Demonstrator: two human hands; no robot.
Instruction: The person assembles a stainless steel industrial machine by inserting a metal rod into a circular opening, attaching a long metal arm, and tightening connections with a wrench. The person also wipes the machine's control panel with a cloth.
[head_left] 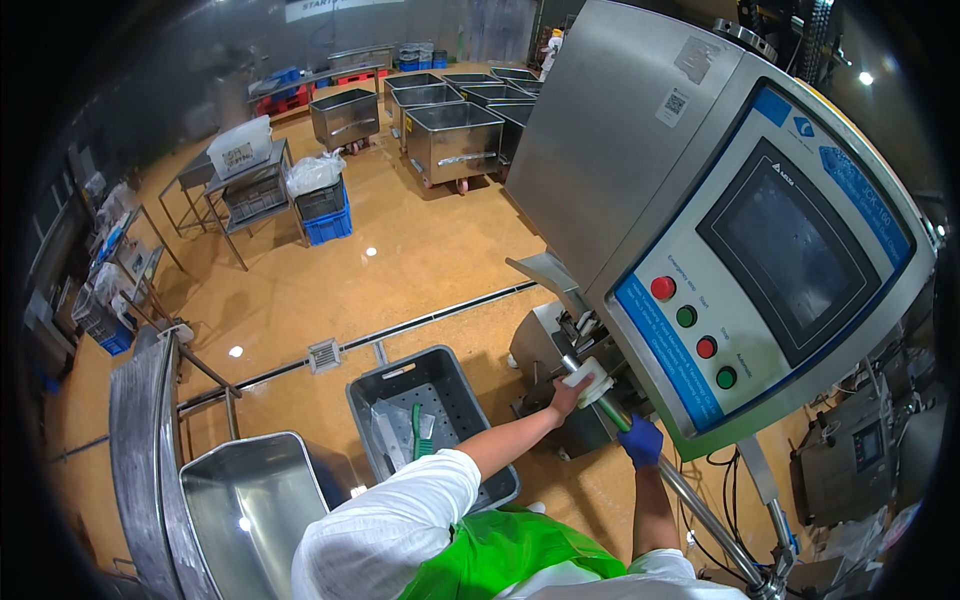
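Note:
My bare left hand [567,397] is closed at the edge of a white round plastic piece [594,380], which sits around a metal rod below the steel machine. Part of that grip is hidden by the piece. In a blue glove, my right hand [640,441] wraps around a green rod [613,412] just right of the white piece. The green rod lies in line with a long steel bar [705,515] that runs down to the right. Above both hands hangs the machine's control panel [690,345], with a dark screen and red and green buttons.
A grey perforated crate [368,385] on the floor holds a green-handled brush [417,432] and a clear plastic piece. Left of it stand a steel tub [240,520] and a steel table [145,450]. Several wheeled steel bins [455,150] are farther back. Black cables [735,500] hang at the right.

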